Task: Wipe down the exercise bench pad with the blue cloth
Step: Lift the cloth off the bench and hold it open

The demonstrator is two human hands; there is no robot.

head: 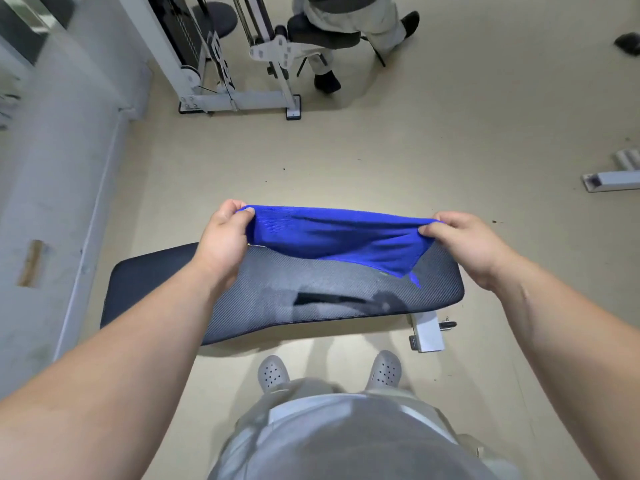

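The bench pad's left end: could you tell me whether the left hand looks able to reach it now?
Probably yes: the left hand, pinching the blue cloth, hovers over the bench pad, and nothing visible blocks the way to that end.

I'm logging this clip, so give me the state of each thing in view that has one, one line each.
Cloth: stretched between both hands above the pad, one corner hanging down.
Left hand: pinches the cloth's left end.
Right hand: pinches the cloth's right end.
Pad: lying flat, uncovered, with a glossy streak; cannot tell if the cloth corner touches it.
Other person: seated.
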